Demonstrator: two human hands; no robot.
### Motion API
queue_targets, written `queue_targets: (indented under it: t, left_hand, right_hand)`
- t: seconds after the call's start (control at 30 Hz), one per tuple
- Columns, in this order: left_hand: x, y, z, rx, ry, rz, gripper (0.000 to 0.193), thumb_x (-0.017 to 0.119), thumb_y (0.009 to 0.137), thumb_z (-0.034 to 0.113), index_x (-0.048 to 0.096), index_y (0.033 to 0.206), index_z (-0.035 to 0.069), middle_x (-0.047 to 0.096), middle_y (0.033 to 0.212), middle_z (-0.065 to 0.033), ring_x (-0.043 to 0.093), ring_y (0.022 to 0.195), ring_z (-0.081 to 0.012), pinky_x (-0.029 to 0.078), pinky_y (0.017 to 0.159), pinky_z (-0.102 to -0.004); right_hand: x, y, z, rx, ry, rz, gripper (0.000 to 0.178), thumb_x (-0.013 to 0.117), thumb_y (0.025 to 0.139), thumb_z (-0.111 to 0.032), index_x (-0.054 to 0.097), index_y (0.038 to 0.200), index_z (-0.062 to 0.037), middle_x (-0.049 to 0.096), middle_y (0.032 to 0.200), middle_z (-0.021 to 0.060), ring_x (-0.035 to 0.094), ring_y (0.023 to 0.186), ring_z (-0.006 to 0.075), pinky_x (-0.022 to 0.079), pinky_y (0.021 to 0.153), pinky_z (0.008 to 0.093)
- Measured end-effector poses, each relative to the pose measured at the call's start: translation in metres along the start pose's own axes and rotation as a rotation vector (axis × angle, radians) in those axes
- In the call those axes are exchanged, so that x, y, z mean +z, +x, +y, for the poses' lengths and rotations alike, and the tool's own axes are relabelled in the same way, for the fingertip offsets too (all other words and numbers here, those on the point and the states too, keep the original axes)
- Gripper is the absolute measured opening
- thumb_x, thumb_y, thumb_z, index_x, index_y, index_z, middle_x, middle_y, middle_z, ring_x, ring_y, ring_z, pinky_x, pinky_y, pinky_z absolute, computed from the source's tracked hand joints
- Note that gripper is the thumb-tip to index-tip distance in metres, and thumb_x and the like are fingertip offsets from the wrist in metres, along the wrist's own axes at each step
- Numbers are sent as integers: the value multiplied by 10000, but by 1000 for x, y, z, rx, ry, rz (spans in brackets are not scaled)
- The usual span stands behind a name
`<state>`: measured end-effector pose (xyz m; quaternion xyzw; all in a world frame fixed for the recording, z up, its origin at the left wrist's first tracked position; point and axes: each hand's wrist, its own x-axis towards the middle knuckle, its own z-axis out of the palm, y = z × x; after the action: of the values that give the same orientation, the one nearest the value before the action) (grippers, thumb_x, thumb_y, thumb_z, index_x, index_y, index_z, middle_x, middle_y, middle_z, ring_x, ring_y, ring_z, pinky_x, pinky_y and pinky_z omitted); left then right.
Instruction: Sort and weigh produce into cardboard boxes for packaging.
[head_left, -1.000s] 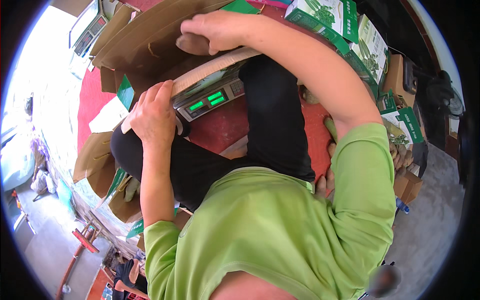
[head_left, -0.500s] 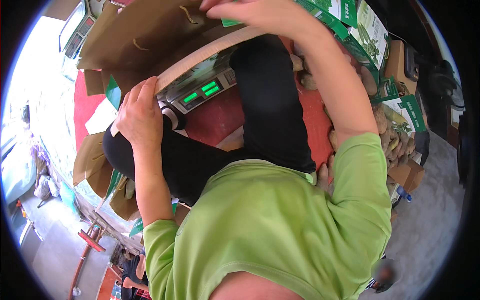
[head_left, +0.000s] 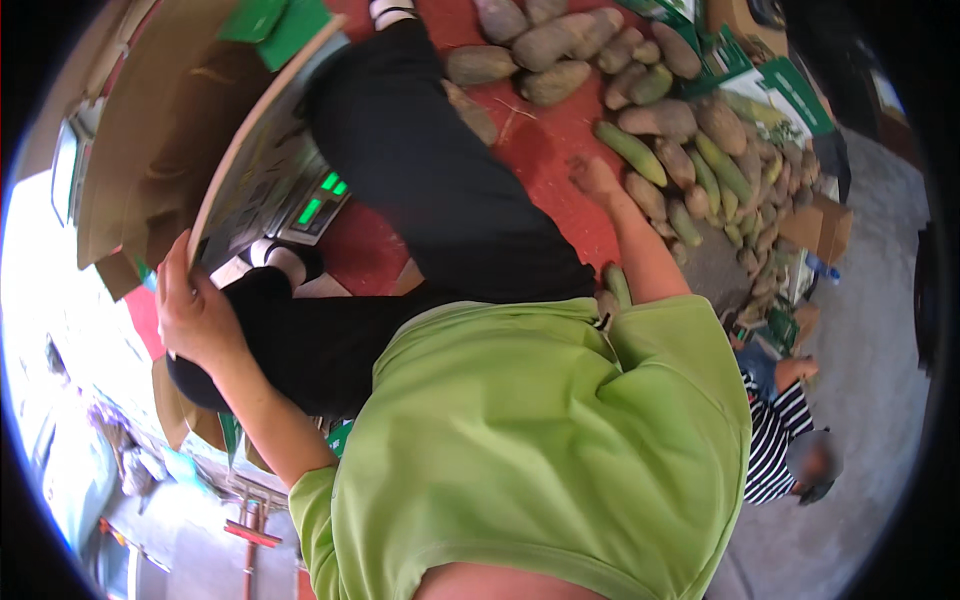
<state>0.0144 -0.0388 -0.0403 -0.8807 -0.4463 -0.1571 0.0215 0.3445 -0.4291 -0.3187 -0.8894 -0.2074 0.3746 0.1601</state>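
My left hand [head_left: 195, 315] is closed on the near rim of a large open cardboard box [head_left: 150, 150], fingers bent over its edge. The box is tilted and rests by a digital scale [head_left: 300, 215] with lit green displays, which it partly hides. My right hand [head_left: 594, 178] is held out over the red floor covering [head_left: 540, 150], its fingers slightly apart and a little blurred, with nothing seen in them. Closest to it lie a green elongated vegetable [head_left: 630, 152] and several brownish-pink tubers [head_left: 645, 196] in a loose pile.
More tubers [head_left: 555, 82] lie at the far middle. Printed green and white cartons [head_left: 790, 95] stand at the far right. A person in a striped top [head_left: 780, 450] is at the right. My black-trousered leg [head_left: 420, 150] stretches between the box and the vegetables.
My right hand has left the far rim of the box and swung right and down toward the pile. The view has turned to the right; my left hand keeps its hold on the box.
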Motion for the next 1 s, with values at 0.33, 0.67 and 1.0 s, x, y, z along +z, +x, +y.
queue_targets:
  t: [0.33, 0.67, 1.0]
  left_hand:
    - [11, -4, -4, 84, 27, 46, 200, 605, 866, 107, 672, 1052, 139, 688, 945, -65, 665, 819, -235, 513, 692, -331]
    - [11, -4, -9, 103, 56, 53, 176, 604, 887, 142, 678, 1045, 122, 692, 934, -70, 667, 784, -222, 507, 661, -319]
    - [9, -8, -19, 105, 113, 89, 173, 616, 888, 172, 676, 1040, 115, 692, 931, -79, 670, 784, -217, 505, 652, -315]
  right_hand:
    - [92, -167, 92, 341, -164, -421, 249, 519, 807, -231, 692, 938, -109, 669, 901, 155, 639, 894, 334, 492, 794, 414]
    - [157, -274, 120, 276, -235, -143, 287, 522, 817, -274, 687, 980, -106, 673, 925, 143, 636, 913, 327, 489, 795, 406]
    - [215, -188, 115, 104, -331, 135, 330, 524, 827, -318, 682, 1023, -104, 677, 949, 130, 633, 932, 321, 486, 796, 397]
